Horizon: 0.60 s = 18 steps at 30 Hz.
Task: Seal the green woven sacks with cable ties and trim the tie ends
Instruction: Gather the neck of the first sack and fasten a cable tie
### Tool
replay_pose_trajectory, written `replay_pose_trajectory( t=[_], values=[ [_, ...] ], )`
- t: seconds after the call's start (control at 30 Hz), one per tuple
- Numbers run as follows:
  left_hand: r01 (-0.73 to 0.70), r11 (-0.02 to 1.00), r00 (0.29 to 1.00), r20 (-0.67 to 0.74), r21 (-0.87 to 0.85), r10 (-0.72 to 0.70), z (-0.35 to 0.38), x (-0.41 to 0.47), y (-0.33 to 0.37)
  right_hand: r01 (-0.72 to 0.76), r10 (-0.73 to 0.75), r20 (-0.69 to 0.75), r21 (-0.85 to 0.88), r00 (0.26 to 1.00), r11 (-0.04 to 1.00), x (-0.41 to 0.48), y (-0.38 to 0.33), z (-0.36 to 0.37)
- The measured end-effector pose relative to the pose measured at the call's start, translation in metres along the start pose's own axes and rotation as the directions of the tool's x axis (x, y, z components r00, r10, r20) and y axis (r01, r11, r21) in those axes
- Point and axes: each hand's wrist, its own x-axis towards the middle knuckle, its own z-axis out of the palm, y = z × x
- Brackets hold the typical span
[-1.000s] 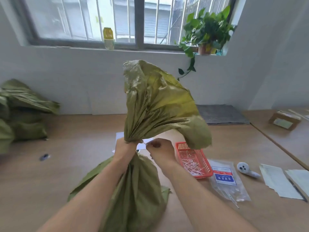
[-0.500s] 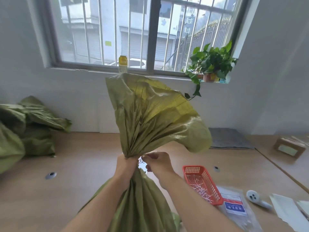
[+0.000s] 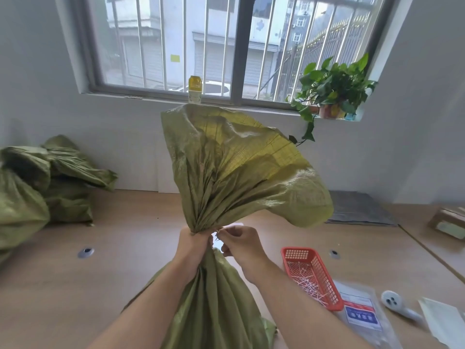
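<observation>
Left hand: is gripping the gathered neck of one green woven sack, fingers curled right round the bunched cloth. Right hand: is sitting just beside the left, on the neck's right side, thumb and fingertips pinching a small thin item against the neck. It is judged to be the cable tie, though it is showing too small to confirm, or to tell whether it is looped yet. Sack in hand: its long axis is running upright through the left fist, the body hanging below both hands toward the person, the loose mouth flaring above them and drooping rightward. The neck is thus lying immediately left of the right fingertips, so any tightening pull is probably going sideways, away from the left fist. Lying on the table, right of and nearer than the right hand: one red basket holding thin white strips, too tangled for counting; then one clear plastic packet; then one white tool of unclear kind. The right hand is the nearer to all three. Well to the left of the left hand: a heap of green sacks, at least two, the exact number not showing. Beyond the hands, on the sill: one yellow-capped bottle and one potted plant.
</observation>
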Motion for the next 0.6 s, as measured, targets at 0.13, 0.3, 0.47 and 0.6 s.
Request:
replay_pose_trajectory(
  t=[0.13, 0.3, 0.47, 0.6],
  values=[
    [0.006, 1.000, 1.000, -0.003, 0.009, -0.006, 0.003, 0.004, -0.002, -0.013, 0.013, 0.006, 0.010, 1.000, 1.000, 0.000, 0.003, -0.004],
    [0.007, 1.000, 1.000, 0.022, 0.030, -0.008, 0.005, 0.007, -0.007, -0.032, 0.030, 0.040, 0.039, 0.999, 0.999, -0.002, 0.004, -0.009],
    [0.002, 1.000, 0.999, 0.044, 0.011, -0.002, 0.005, 0.011, -0.008, -0.035, 0.030, 0.029, 0.175, 0.999, 0.984, 0.001, 0.006, -0.015],
    [0.012, 1.000, 0.999, 0.038, 0.015, -0.012, 0.006, 0.014, -0.009, 0.022, -0.021, -0.015, 0.118, 1.000, 0.993, 0.003, 0.008, -0.014]
  ],
)
